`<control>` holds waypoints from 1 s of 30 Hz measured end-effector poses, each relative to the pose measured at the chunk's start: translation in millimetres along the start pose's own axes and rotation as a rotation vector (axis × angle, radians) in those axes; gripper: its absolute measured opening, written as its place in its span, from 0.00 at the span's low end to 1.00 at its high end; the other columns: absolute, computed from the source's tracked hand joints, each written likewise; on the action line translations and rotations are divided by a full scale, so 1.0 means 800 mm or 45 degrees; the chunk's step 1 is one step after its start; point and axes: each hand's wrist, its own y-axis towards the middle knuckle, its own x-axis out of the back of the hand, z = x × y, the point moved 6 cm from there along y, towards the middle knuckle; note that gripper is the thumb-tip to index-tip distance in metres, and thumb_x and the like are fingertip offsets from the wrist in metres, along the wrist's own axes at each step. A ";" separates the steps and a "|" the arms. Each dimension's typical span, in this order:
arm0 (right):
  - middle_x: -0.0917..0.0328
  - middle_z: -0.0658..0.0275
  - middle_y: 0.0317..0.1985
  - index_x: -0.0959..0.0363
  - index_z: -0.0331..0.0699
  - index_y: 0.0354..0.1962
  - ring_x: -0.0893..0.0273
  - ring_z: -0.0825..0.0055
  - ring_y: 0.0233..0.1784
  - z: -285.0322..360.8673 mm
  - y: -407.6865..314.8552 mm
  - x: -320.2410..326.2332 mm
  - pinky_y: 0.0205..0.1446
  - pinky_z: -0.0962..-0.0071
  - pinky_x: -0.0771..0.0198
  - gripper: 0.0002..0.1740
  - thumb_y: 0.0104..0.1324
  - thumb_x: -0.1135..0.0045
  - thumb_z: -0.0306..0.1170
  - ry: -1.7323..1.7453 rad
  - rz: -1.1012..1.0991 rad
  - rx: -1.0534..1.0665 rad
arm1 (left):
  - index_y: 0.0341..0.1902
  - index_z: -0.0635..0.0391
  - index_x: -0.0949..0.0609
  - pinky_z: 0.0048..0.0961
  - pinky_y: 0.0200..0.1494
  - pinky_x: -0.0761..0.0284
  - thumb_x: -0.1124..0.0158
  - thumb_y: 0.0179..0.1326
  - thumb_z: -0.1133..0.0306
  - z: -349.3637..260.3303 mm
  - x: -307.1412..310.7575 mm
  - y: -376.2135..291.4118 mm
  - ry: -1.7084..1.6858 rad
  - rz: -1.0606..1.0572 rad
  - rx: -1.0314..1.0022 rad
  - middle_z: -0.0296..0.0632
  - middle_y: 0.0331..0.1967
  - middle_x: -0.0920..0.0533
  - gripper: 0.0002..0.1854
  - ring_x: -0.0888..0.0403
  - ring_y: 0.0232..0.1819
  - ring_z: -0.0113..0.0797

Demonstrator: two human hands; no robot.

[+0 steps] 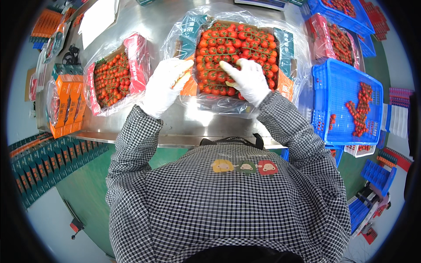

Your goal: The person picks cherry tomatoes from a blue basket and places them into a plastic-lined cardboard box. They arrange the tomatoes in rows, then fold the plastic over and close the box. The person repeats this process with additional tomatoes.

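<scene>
A carton [284, 49] lined with clear plastic film [301, 39] lies before me, filled with rows of red cherry tomatoes on the vine [217, 49]. My right hand [251, 80], in a white glove with yellowish fingertips, rests on the tomatoes near the middle of the carton. Its index finger and thumb are apart, while the other fingers are curled. At the carton's left edge is my left hand [166, 83], gloved alike, beside an orange flap [189, 87]. Its fingers are bent, and whether they pinch the flap or film is unclear.
Left on the metal table [177, 126] is a pink-sided carton of tomatoes [136, 62], beside orange cartons [67, 102]. To the right, a blue plastic crate [338, 98] holds loose tomato vines. Another pink carton [320, 37] stands behind it. White sheets [98, 19] lie at back left.
</scene>
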 end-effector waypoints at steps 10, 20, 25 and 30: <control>0.29 0.52 0.52 0.36 0.44 0.67 0.28 0.53 0.54 -0.001 0.022 -0.008 0.56 0.56 0.29 0.43 0.57 0.29 0.47 0.286 0.161 -0.063 | 0.69 0.59 0.27 0.42 0.71 0.33 0.32 0.63 0.69 -0.022 -0.087 0.035 0.032 0.067 -0.240 0.50 0.65 0.25 0.30 0.29 0.70 0.51; 0.25 0.54 0.40 0.29 0.35 0.57 0.24 0.56 0.46 -0.072 -0.055 0.076 0.50 0.62 0.27 0.27 0.65 0.36 0.39 0.329 0.070 -0.050 | 0.78 0.59 0.43 0.55 0.79 0.56 0.37 0.59 0.39 -0.011 -0.156 0.077 0.325 0.395 -0.275 0.52 0.77 0.41 0.52 0.48 0.79 0.56; 0.28 0.62 0.52 0.33 0.42 0.65 0.30 0.64 0.58 -0.045 -0.076 0.011 0.60 0.63 0.33 0.39 0.57 0.32 0.41 -0.122 0.408 -0.106 | 0.79 0.58 0.44 0.55 0.79 0.56 0.36 0.59 0.38 -0.005 -0.156 0.074 0.321 0.424 -0.285 0.52 0.77 0.41 0.53 0.47 0.78 0.57; 0.28 0.62 0.52 0.32 0.44 0.64 0.31 0.63 0.58 -0.056 -0.076 0.015 0.59 0.63 0.33 0.41 0.52 0.28 0.37 -0.006 0.167 -0.282 | 0.79 0.58 0.44 0.55 0.78 0.54 0.36 0.58 0.38 -0.006 -0.152 0.075 0.320 0.397 -0.310 0.52 0.77 0.40 0.54 0.45 0.78 0.57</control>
